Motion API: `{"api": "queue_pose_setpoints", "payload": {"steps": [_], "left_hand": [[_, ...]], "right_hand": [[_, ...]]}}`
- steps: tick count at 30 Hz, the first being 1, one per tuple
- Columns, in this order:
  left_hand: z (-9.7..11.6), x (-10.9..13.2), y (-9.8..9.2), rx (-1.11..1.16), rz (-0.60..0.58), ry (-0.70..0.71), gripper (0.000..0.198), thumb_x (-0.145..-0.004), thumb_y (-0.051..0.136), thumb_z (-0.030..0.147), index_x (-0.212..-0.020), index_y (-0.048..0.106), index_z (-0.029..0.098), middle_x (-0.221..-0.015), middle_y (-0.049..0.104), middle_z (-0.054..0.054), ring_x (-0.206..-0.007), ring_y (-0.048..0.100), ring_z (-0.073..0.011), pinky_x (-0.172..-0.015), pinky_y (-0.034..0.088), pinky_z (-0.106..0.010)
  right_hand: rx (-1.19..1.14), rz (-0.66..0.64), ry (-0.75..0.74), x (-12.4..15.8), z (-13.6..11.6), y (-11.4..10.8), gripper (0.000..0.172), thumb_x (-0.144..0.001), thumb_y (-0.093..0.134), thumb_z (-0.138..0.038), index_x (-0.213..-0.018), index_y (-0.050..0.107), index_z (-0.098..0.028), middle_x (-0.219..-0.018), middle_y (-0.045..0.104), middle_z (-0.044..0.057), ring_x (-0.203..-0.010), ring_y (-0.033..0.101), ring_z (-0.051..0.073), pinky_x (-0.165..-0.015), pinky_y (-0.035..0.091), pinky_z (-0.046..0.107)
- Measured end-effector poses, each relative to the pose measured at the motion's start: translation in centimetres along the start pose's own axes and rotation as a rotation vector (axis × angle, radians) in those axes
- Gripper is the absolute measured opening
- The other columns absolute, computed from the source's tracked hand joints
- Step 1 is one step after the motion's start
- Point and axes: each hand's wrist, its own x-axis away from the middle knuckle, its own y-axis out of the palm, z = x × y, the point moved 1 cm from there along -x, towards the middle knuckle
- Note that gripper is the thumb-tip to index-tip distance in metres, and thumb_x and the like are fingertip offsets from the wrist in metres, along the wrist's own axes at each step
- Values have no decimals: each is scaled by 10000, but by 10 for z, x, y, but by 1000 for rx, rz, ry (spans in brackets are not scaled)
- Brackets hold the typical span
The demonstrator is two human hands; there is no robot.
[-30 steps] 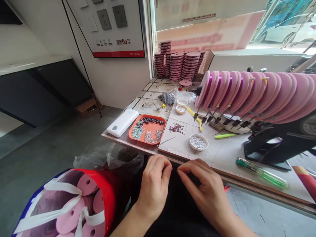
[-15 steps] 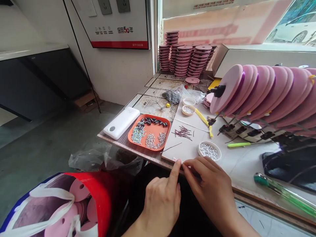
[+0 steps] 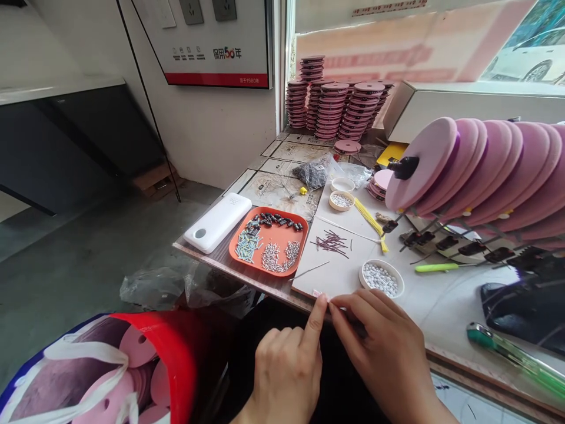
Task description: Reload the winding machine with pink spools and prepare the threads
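Note:
My left hand (image 3: 289, 365) is at the front edge of the pale board (image 3: 309, 277), index finger stretched forward and the other fingers curled; what it may hold is hidden. Beside it, my right hand (image 3: 382, 338) pinches thumb and index finger together near that fingertip, on something too small to make out. Just beyond the right hand stands a round dish of white beads (image 3: 381, 279). Dark red short pieces (image 3: 333, 243) lie on the board, and a thin metal tool (image 3: 311, 270) rests near its left edge. An orange tray (image 3: 268, 240) holds black, pale green and silver parts.
A white power bank (image 3: 218, 222) lies left of the tray. Pink discs (image 3: 424, 162) hang in a row at right, above a green-handled tool (image 3: 436, 267) and a green cutter (image 3: 516, 353). Stacked pink spools (image 3: 333, 111) stand behind. A red bag (image 3: 170, 353) holds discs at lower left.
The view has shifted slightly, so the table items sit a little differently in the picture. Both hands keep nearly the same pose at the board's edge, fingertips close together.

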Motion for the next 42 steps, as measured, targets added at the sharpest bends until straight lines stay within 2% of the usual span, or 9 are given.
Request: {"api": "queue_pose_setpoints", "payload": {"steps": [6,9,12,15,18,23,30,37,42], "left_hand": [[-1,0,1,-11,-2,6,571,-766,436,54,-1326,332,95,-525,539,59,-434,504,-114,-465,366,-268],[-2,0,1,-38,-7,17,587,-752,446,48,-1325,327,89,-509,519,70,-418,481,-113,-461,360,-272],[-3,-1,0,-61,-4,16,595,-749,461,51,-1326,326,98,-502,504,79,-413,469,-117,-457,355,-277],[-3,-2,0,-64,17,23,579,-766,454,53,-1328,326,107,-496,488,84,-409,464,-115,-457,353,-273],[-4,-3,1,-71,26,29,552,-799,436,68,-1337,320,117,-490,474,88,-403,459,-111,-466,351,-268],[-5,-5,2,-97,48,35,558,-834,437,115,-1367,276,139,-477,467,92,-398,461,-108,-469,338,-262],[-7,-5,3,-125,56,28,566,-853,435,149,-1386,246,159,-457,443,91,-384,453,-113,-461,312,-263],[-9,-5,6,-123,40,19,592,-870,428,173,-1406,180,194,-477,477,91,-391,468,-112,-461,310,-259],[-9,-4,7,-122,35,8,608,-861,452,175,-1404,182,202,-479,484,97,-386,473,-107,-444,306,-255]], "right_hand": [[9,-2,-28,-1,-1,-4,235,-868,419,-202,-691,573,-197,-587,567,11,-563,508,163,-562,358,279],[32,-8,-98,2,5,-21,224,-872,411,-185,-723,578,-180,-631,594,27,-589,520,162,-571,360,281],[98,-11,-178,10,18,-44,191,-872,429,-183,-767,587,-165,-702,626,41,-656,541,168,-649,363,296],[201,-53,-212,17,33,-61,213,-874,419,-167,-744,588,-168,-675,619,37,-657,539,179,-686,342,319],[260,-121,-224,19,44,-70,261,-876,387,-134,-714,587,-174,-636,600,25,-643,545,175,-696,323,325],[271,-217,-198,15,50,-77,319,-881,369,-123,-645,575,-182,-573,546,7,-581,501,147,-652,315,299],[279,-285,-156,16,56,-83,346,-890,356,-138,-584,511,-181,-554,500,7,-528,403,144,-571,280,286],[316,-280,-226,14,60,-85,304,-845,394,-74,-585,513,-177,-563,498,13,-585,415,160,-677,315,309],[321,-303,-230,14,60,-87,290,-827,412,-59,-578,502,-178,-567,496,14,-586,405,162,-673,321,304]]}}
